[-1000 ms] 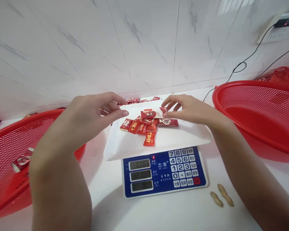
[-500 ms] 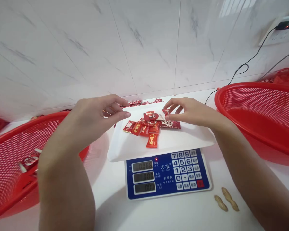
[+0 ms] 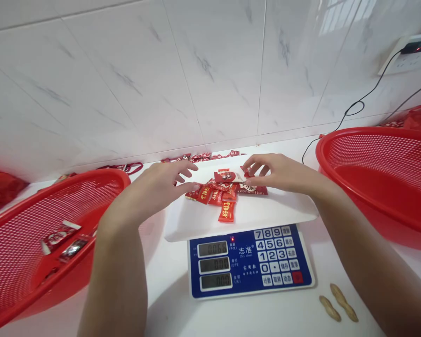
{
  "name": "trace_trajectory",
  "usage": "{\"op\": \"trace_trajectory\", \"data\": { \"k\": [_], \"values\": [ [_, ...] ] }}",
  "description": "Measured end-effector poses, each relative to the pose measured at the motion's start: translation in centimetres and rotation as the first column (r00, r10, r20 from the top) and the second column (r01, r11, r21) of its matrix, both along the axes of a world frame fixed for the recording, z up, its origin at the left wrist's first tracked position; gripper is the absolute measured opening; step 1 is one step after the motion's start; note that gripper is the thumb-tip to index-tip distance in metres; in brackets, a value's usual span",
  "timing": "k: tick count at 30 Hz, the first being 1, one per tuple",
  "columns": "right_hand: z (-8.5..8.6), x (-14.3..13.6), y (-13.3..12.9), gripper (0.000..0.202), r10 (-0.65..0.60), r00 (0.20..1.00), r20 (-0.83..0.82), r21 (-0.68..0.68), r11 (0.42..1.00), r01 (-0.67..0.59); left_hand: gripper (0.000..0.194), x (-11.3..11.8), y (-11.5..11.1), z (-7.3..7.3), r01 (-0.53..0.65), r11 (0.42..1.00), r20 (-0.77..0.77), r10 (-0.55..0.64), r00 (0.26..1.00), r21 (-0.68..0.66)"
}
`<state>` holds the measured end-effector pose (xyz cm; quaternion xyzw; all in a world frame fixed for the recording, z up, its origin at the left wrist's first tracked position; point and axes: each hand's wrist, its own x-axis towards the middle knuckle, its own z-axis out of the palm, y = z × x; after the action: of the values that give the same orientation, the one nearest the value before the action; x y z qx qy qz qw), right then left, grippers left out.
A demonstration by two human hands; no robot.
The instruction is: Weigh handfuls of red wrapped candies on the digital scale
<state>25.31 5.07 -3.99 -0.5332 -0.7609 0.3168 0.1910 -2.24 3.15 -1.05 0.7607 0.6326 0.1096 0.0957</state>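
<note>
My left hand (image 3: pixel 161 187) is at the left side of a white scale tray (image 3: pixel 196 224), fingers apart and holding nothing. Its thumb reaches the left end of a pile of red candy packets (image 3: pixel 214 196), partly covering it. Over the right part of the pile, my right hand (image 3: pixel 275 173) has its thumb and fingers curled about a small red candy packet (image 3: pixel 245 171). A dark red packet (image 3: pixel 254 189) lies under that hand, and a red-and-cream packet (image 3: pixel 228 177) rests atop the pile. Below the tray, the blue scale panel (image 3: pixel 245 262) shows lit digits.
Red mesh baskets stand at the left (image 3: pixel 101 187) and right (image 3: pixel 347 140); the left one holds a few packets (image 3: pixel 59 236). Two peanuts (image 3: pixel 343 302) lie at lower right. More red packets (image 3: pixel 199 157) lie behind the tray by the tiled wall. A black cable (image 3: pixel 358 105) hangs at right.
My left hand has moved right, bringing its thumb to the pile's left end. My right hand keeps its place over the packets. The view has shifted slightly.
</note>
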Motion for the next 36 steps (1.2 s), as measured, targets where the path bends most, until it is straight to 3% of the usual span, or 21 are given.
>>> {"op": "trace_trajectory", "data": {
  "k": [5, 10, 14, 17, 20, 22, 24, 28, 31, 36],
  "values": [
    [-0.1, -0.1, 0.0, 0.05, 0.053, 0.998, 0.046, -0.027, 0.998, -0.052, 0.042, 0.0, -0.3, 0.0, 0.025, 0.999, -0.029, -0.024, 0.999, 0.029],
    [0.1, 0.3, 0.1, 0.045, 0.027, 0.998, 0.049, -0.001, 1.0, -0.027, 0.039, -0.7, -0.7, 0.7, 0.017, 0.995, 0.015, -0.018, 1.0, 0.1],
    [0.6, 0.6, 0.0, 0.042, -0.042, 0.999, 0.024, 0.051, 0.998, 0.041, 0.029, -0.8, -1.1, 1.5, -0.081, 0.985, 0.079, 0.069, 0.994, 0.15],
    [0.9, 1.0, -0.2, 0.044, -0.121, 0.992, -0.027, 0.097, 0.988, 0.123, 0.023, -0.8, -0.5, 1.3, -0.191, 0.936, 0.22, 0.127, 0.967, 0.296],
    [1.0, 1.6, -0.3, 0.037, -0.18, 0.977, -0.118, 0.204, 0.958, 0.201, 0.029, -1.4, 1.7, -0.3, -0.333, 0.88, 0.315, 0.228, 0.921, 0.338],
    [1.1, 1.9, -0.3, 0.033, -0.195, 0.966, -0.171, 0.27, 0.933, 0.236, 0.034, -2.2, 3.6, -2.1, -0.359, 0.896, 0.278, 0.287, 0.917, 0.26],
    [1.2, 2.0, -0.4, 0.034, -0.189, 0.967, -0.173, 0.269, 0.935, 0.231, 0.034, -3.0, 5.2, -4.0, -0.327, 0.93, 0.211, 0.29, 0.934, 0.168],
    [1.0, 1.3, -0.4, 0.045, -0.108, 0.993, -0.053, 0.112, 0.987, 0.113, 0.025, -3.9, 6.9, -7.1, -0.183, 0.983, 0.081, 0.184, 0.98, -0.021],
    [0.3, 0.2, -0.3, 0.051, -0.056, 0.998, -0.001, 0.087, 0.995, 0.056, 0.03, -4.5, 7.2, -8.4, -0.145, 0.985, -0.003, 0.145, 0.989, -0.093],
    [-1.0, -1.4, -0.1, 0.055, 0.035, 0.992, 0.121, 0.074, 0.996, -0.044, 0.03, -5.9, 7.5, -9.2, -0.199, 0.971, -0.086, 0.189, 0.978, -0.13]
  ]
}}
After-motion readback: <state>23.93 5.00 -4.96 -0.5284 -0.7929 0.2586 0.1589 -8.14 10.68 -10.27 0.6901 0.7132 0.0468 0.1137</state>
